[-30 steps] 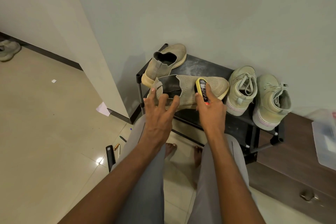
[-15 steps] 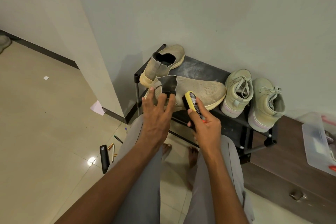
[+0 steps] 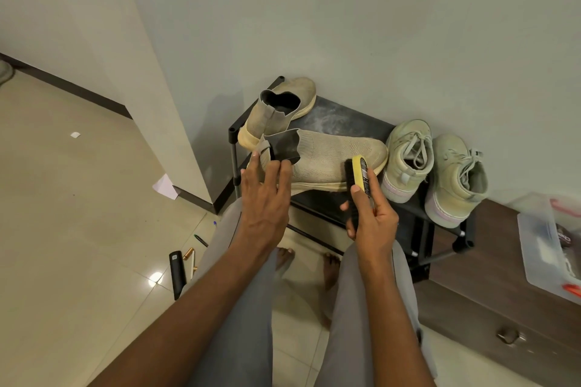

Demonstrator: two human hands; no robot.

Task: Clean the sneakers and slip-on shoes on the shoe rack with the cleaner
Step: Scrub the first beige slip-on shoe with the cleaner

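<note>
A beige knit slip-on shoe (image 3: 330, 157) lies sideways along the front of the black shoe rack (image 3: 345, 119). My left hand (image 3: 267, 195) holds its heel and collar, fingers spread over the dark opening. My right hand (image 3: 371, 217) grips a yellow-backed shoe brush (image 3: 356, 179) with black bristles, set against the sole edge near the toe. The second slip-on (image 3: 276, 110) stands behind it at the rack's left end. Two pale lace-up sneakers (image 3: 407, 157) (image 3: 456, 179) stand on the rack's right side, heels toward me.
A wall runs directly behind the rack. A dark wooden cabinet (image 3: 503, 292) stands right of it, carrying a clear plastic box (image 3: 547, 242). On the tiled floor at left lie a black stick-shaped object (image 3: 176, 273), pens and a paper scrap (image 3: 165, 187). My bare feet are below the rack.
The brush has swept from the top of the slip-on down to its near side, then right along the sole toward the toe. My left hand has kept its hold on the heel.
</note>
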